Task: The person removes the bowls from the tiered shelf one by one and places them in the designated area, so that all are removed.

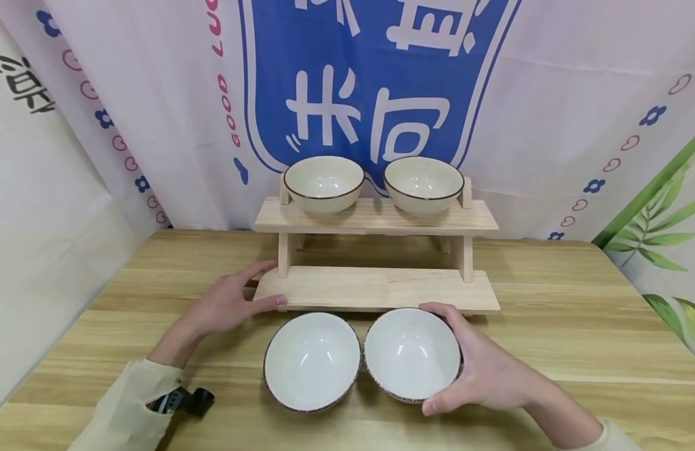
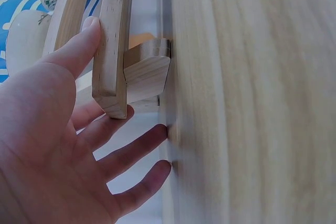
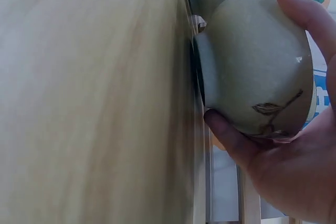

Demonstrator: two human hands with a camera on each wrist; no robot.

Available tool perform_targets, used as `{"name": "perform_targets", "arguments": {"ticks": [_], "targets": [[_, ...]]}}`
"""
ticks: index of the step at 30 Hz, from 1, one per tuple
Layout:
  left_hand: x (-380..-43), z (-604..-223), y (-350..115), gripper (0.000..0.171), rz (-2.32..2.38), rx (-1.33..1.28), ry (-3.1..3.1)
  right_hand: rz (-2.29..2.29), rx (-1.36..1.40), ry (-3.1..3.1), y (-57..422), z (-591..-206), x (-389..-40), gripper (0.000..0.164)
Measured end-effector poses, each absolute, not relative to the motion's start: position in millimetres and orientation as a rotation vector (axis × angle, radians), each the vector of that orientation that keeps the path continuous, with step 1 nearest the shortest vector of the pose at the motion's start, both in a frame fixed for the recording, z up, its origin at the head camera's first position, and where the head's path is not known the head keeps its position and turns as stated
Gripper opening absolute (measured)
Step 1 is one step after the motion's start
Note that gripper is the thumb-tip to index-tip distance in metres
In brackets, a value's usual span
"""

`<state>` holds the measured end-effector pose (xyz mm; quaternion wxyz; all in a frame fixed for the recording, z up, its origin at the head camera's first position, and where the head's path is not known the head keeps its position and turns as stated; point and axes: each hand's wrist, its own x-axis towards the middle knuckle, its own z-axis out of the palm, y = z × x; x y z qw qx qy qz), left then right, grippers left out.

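Note:
A two-step wooden stand (image 1: 375,288) stands on the table. My left hand (image 1: 225,304) holds the left end of its lower step, with the thumb on top; in the left wrist view the other fingers spread around and below the board (image 2: 113,51). My right hand (image 1: 477,363) grips the right side of a white bowl (image 1: 412,354) with a dark rim, thumb at the near side, fingers at the far side. In the right wrist view this bowl (image 3: 257,61) shows a brown leaf pattern, its foot close to the table. A similar bowl (image 1: 312,362) sits just left of it.
Two cream bowls with brown rims, one at left (image 1: 324,181) and one at right (image 1: 423,183), rest on the stand's upper step. A printed curtain (image 1: 567,94) hangs behind the wood-grain table (image 1: 550,300). A black device (image 1: 197,401) is at my left wrist.

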<state>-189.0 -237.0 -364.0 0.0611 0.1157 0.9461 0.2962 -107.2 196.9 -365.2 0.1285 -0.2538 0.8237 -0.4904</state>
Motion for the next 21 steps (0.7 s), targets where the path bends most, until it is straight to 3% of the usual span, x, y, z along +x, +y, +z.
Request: {"name": "perform_targets", "arguments": {"ticks": [21], "targets": [[-188.8, -362.0, -236.3, 0.091, 0.872, 0.317, 2.854, -1.326, -0.744, 2.459, 190.1, -359.2, -103.5, 0.120]]}}
